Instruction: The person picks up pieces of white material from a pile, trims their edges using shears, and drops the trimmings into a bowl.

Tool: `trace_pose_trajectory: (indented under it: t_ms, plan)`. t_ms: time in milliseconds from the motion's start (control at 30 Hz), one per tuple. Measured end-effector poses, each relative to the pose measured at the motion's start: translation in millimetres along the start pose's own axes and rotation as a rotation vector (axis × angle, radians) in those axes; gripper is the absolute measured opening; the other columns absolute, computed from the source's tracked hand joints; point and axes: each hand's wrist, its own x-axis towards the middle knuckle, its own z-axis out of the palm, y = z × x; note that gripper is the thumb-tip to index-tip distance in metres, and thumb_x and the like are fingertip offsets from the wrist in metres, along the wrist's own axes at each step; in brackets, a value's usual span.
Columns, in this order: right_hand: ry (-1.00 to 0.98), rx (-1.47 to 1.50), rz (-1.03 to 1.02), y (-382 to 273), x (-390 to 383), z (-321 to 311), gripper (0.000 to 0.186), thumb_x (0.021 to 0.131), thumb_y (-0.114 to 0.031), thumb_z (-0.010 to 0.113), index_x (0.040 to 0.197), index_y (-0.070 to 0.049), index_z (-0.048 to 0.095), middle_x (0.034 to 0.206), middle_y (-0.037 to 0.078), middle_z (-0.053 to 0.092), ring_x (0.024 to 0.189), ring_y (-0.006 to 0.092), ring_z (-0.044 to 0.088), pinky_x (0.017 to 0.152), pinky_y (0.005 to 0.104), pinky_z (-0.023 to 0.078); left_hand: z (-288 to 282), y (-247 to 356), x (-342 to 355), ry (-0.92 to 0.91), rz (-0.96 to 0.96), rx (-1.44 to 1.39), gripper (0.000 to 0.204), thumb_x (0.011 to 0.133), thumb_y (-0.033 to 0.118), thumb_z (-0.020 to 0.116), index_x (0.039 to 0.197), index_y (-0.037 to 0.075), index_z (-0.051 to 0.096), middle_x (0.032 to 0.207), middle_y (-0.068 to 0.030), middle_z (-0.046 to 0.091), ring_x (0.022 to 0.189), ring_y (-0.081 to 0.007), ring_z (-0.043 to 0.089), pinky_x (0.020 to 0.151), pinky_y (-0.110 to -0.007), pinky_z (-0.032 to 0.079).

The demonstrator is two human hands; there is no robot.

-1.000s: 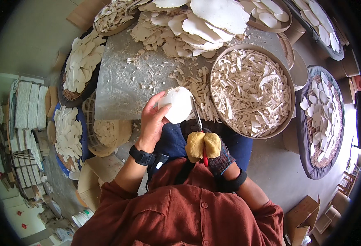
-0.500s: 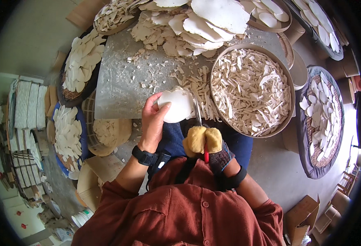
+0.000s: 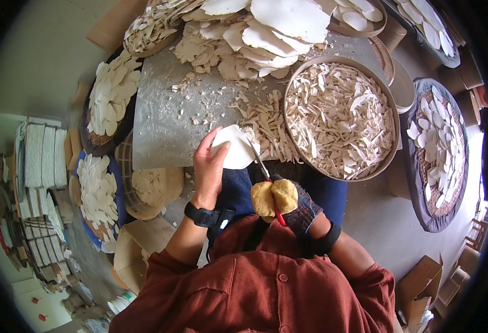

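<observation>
Pinched between the thumb and fingers of my left hand [image 3: 208, 173] is a thin, flat white slice [image 3: 235, 147] with a rounded, uneven outline. What it is made of I cannot tell. My right hand [image 3: 304, 212], in a dark knitted glove, is closed around scissors [image 3: 262, 168] with red handles wrapped in thick yellow padding [image 3: 274, 198]. Their blades point up and left, meeting the slice's right edge. Directly beyond lie narrow white offcuts [image 3: 272, 130] on the grey metal table [image 3: 161, 130]. The padding hides part of my right fingers.
A round tray [image 3: 395, 145] full of white strips stands at the table's right. Large white sheets [image 3: 285, 22] are piled at the back. Trays of white slices flank the table, one left [image 3: 110, 94] and one right [image 3: 437, 147]. A cardboard box [image 3: 420, 283] sits lower right.
The scissors have tilted, their tips swinging left along the slice's edge. The slice has turned slightly, and its outline at the right is straighter. The whole view has shifted a little.
</observation>
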Motion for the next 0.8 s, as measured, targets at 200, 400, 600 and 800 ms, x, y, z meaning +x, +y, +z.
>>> trace_pose_trajectory:
  t_ms: [200,400,600,800]
  plan:
    - [-0.063,0.898,0.145,10,7,4,0.03,0.092,-0.018,0.059,0.112,0.003,0.057,0.108,0.013,0.064,0.099,0.0224,0.063,0.089,0.0363,0.052,-3,12,8,-0.088,-0.041,0.051,0.043,0.086,0.002,0.06,0.127,-0.003,0.05,0.113,-0.0084,0.059,0.095,-0.0109,0.058,0.084,-0.025,0.048]
    - [-0.052,-0.197,-0.118,-10,25,-1,0.03,0.094,-0.018,0.055,0.114,0.004,0.057,0.112,0.014,0.062,0.102,0.022,0.062,0.091,0.0348,0.05,2,21,14,-0.204,-0.071,0.141,0.042,0.086,0.003,0.059,0.127,-0.003,0.049,0.113,-0.0079,0.059,0.098,-0.0107,0.057,0.086,-0.025,0.047]
    - [0.018,-0.056,-0.01,-25,26,1,0.026,0.091,-0.023,0.06,0.107,-0.002,0.062,0.104,0.009,0.066,0.097,0.0161,0.063,0.084,0.0317,0.051,6,18,17,-0.192,-0.086,0.079,0.043,0.086,0.002,0.059,0.127,-0.004,0.048,0.116,-0.0081,0.057,0.1,-0.0107,0.056,0.087,-0.025,0.046]
    - [0.011,-0.025,0.018,-21,23,-4,0.027,0.09,-0.023,0.06,0.105,0.0,0.062,0.102,0.01,0.066,0.095,0.0183,0.064,0.083,0.0329,0.052,7,24,19,-0.204,-0.068,0.154,0.042,0.087,0.002,0.059,0.127,-0.004,0.048,0.117,-0.0084,0.056,0.1,-0.0106,0.055,0.088,-0.025,0.045]
